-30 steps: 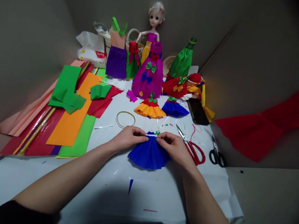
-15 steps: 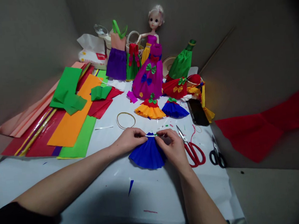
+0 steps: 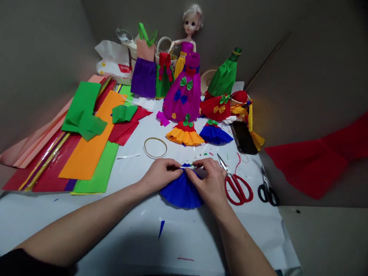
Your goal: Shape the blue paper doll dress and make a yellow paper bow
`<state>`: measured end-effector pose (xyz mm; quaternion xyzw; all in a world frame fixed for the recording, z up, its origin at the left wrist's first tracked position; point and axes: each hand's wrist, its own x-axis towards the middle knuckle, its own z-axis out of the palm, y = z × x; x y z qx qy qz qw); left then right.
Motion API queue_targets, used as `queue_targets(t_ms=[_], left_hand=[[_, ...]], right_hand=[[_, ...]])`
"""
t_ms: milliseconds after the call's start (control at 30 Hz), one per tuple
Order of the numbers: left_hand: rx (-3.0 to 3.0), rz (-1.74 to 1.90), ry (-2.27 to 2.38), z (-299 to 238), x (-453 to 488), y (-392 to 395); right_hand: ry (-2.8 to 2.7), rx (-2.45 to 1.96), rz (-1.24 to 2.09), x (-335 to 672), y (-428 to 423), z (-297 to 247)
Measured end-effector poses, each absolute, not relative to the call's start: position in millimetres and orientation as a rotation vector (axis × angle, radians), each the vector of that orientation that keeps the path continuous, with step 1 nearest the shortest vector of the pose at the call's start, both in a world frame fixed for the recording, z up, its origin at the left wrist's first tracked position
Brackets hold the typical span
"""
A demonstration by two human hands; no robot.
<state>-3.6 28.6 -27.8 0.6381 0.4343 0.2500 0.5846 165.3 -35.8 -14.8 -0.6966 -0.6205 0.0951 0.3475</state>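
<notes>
While the left hand point(image 3: 159, 174) and right hand point(image 3: 210, 183) pinch its narrow top from either side, the blue pleated crepe-paper skirt point(image 3: 181, 194) fans out below their fingertips.

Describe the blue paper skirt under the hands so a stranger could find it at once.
Start at the white sheet covering the table. Between the left hand and right hand, just left of the red-handled scissors, lies a blue pleated paper skirt fanned flat. Unlike the other blue skirt farther back, which wears a green bow, both hands pinch its waist.
</notes>
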Motion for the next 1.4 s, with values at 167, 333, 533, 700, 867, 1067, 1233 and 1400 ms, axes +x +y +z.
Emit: queue_targets(t_ms=[167, 333, 533, 700, 867, 1067, 1233, 1400], left_hand=[[1.469, 0.591, 1.048, -23.3, -2.4, 26.1], [1.478, 0.612, 1.037, -24.3, -1.6, 26.1], [1.483, 0.600, 1.029, -25.1, -1.4, 25.6], [1.485, 0.593, 1.022, -25.7, -2.8, 24.7], [1.507, 0.586, 0.993, -25.3, -3.4, 24.7], [1.493, 0.578, 1.000, -23.6, -3.1, 24.6], [1.488, 0.574, 1.001, -24.6, -3.6, 25.2], [1.501, 0.575, 0.996, -29.5, -4.2, 27.0]], right_hand=[[-1.649, -1.839, 0.147, 156.6, -36.9, -13.9], [-1.649, -1.894, 0.093, 155.1, -36.9, -14.4], [-1.663, -1.917, 0.093, 153.7, -36.6, -11.2], [-1.661, -1.914, 0.148, 153.3, -36.8, -9.7], [-1.652, -1.890, 0.180, 153.9, -36.4, -9.6], [-1.646, -1.891, 0.195, 152.8, -36.8, -8.7], [-1.630, -1.885, 0.215, 153.2, -37.0, -8.3], [-1.621, -1.862, 0.224, 154.0, -36.8, -8.8]])
